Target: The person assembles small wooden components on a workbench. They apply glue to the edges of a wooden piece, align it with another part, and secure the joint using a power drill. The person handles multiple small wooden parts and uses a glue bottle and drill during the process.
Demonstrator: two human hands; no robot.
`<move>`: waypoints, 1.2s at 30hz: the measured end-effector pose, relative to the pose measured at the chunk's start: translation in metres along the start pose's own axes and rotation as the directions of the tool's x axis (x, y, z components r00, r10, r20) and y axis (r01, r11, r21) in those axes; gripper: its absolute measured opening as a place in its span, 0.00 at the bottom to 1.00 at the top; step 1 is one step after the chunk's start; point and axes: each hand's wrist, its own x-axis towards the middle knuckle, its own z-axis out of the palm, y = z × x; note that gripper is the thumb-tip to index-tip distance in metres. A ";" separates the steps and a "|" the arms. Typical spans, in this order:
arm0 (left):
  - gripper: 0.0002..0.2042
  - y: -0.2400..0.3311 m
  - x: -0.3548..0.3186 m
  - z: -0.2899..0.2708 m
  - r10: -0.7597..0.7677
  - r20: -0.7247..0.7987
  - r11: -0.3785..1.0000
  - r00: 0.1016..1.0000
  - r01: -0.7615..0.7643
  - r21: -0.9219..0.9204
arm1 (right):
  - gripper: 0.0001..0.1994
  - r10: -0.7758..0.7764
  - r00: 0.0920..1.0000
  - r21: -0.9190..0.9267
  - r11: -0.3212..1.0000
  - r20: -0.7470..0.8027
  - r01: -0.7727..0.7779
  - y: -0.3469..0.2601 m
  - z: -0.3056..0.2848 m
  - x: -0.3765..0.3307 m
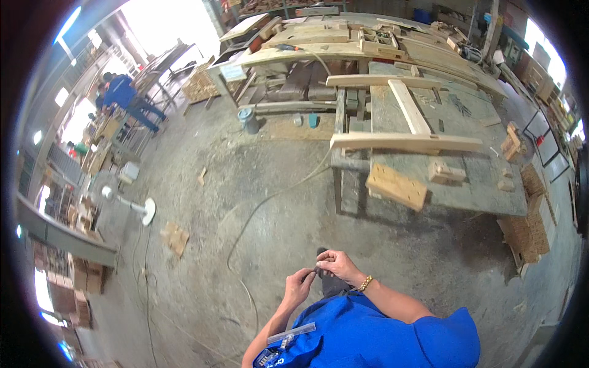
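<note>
In front of my waist, my left hand [298, 286] and my right hand [338, 266] meet with their fingertips almost touching. Both are closed in a pinch. A small dark thing seems to be between the fingertips, too small to name against my dark trousers and shoe. A gold-coloured bracelet [365, 283] circles my right wrist. Ahead and to the right stands a worktable [457, 116], its near edge well beyond my hands. On it lie a long pale board [405, 142], a crosspiece [410, 107] and another board [383, 80]. A wooden block with holes [396, 186] sits at the near edge.
A hose [236, 236] snakes over the concrete floor. A bucket [248, 121] stands by the far workbench [294, 54], which is stacked with planks. Leftward are a white fan [144, 211], a flat piece of cardboard [175, 238] and a person in blue [120, 92] at another bench.
</note>
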 end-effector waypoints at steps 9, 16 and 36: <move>0.11 -0.011 0.271 -0.108 -0.156 -0.050 0.922 0.986 0.127 -0.365 | 0.06 -0.459 0.889 -0.215 0.866 0.018 0.451 -0.150 -0.012 0.286; 0.09 0.008 0.513 -0.163 -0.133 0.189 0.936 0.973 0.186 -0.299 | 0.06 -0.493 0.834 -0.437 0.825 -0.248 0.358 -0.242 -0.052 0.459; 0.12 0.173 1.039 -0.185 -0.009 0.430 0.999 0.903 0.026 -0.033 | 0.05 -0.484 0.750 -0.230 0.875 -0.450 0.426 -0.524 -0.305 0.809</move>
